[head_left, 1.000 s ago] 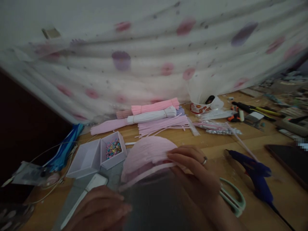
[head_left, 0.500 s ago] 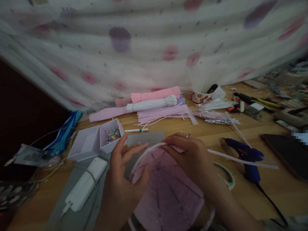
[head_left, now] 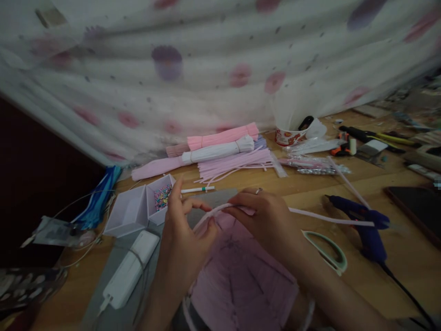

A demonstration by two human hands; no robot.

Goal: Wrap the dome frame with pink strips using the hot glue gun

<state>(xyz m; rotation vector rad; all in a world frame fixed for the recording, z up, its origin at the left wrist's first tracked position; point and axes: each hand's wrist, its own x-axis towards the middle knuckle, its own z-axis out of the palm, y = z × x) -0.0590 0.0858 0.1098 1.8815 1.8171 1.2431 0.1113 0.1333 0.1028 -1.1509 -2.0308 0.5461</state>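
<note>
Matt pink piece [head_left: 246, 276], wooden table [head_left: 299, 191], glossy plastic packets [head_left: 312, 163]

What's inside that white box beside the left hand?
Small multicoloured beads show in the right-hand part of the white box. The left hand covers some of that part's right side, and whatever lies beneath the top beads is hidden.

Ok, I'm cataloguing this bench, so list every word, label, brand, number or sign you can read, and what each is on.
No text can be read for certain.
Cup: red print, too small and blurred to read.
White device: no lettering I can make out.
Glue gun: no lettering I can make out.
Pink piece: dark lines, no letters visible.
</note>
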